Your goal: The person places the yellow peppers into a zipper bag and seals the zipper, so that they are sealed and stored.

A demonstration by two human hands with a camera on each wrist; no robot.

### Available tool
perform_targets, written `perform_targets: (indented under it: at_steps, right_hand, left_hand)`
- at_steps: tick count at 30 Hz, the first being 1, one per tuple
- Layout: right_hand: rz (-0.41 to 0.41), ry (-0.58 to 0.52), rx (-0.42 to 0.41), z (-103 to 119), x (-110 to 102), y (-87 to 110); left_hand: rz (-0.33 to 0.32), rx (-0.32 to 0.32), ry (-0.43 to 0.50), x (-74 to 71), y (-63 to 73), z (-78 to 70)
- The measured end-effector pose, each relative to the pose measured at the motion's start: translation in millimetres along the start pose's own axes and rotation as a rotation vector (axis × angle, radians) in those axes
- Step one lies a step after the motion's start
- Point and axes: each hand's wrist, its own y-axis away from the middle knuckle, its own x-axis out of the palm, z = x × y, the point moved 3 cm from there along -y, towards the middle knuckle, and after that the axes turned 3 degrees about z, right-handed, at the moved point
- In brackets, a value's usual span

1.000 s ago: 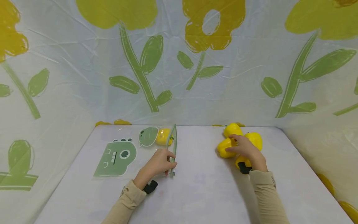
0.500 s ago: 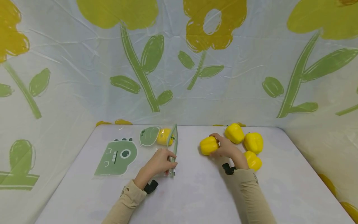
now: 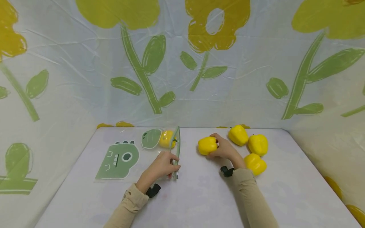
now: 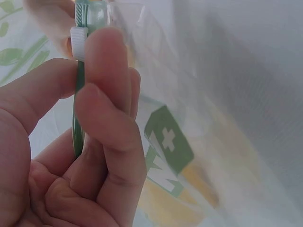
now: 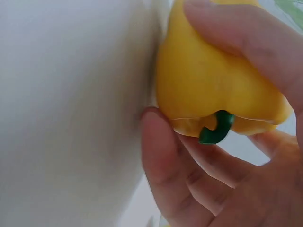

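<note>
In the head view a clear zip bag (image 3: 119,162) with a green one-eyed monster print lies on the left of the table. My left hand (image 3: 160,165) pinches its green-edged mouth, which stands partly open. The left wrist view shows the white zip slider (image 4: 79,43) by the fingertips. Inside the bag, near the far end of the mouth, lies a yellow bell pepper (image 3: 165,138). To the right of the mouth, my right hand (image 3: 226,151) grips another yellow bell pepper (image 3: 206,146) between thumb and fingers. Its green stem (image 5: 218,127) points toward the palm in the right wrist view.
Three more yellow bell peppers stand on the right: one at the back (image 3: 238,135), one at the far right (image 3: 258,145) and one beside the right wrist (image 3: 256,164). A flower-printed cloth (image 3: 242,95) walls the white table (image 3: 194,199) at the back and sides.
My right hand has taken a bell pepper from the group on the right and carried it left toward the bag. The left hand has stayed at the bag's mouth.
</note>
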Motion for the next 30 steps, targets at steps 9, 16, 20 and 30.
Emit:
perform_targets:
  at_steps: [9,16,20,30]
  right_hand:
    - [-0.019,-0.259,-0.049,26.6,16.8,-32.2]
    - [0.069,-0.371,-0.096,42.0,42.7,-54.7]
    - [0.079,-0.362,-0.073,42.2,55.1,-62.0]
    - [0.020,-0.261,0.007,43.1,70.2,-66.4]
  left_hand:
    - [0.008,-0.023,0.015,0.5,-0.6,1.5]
    - [0.009,-0.005,0.015,-0.9,-1.0,0.2]
    - [0.016,-0.001,0.010,-0.9,-0.4,0.4]
    - [0.011,0.004,-0.037,-1.8,0.7,1.0]
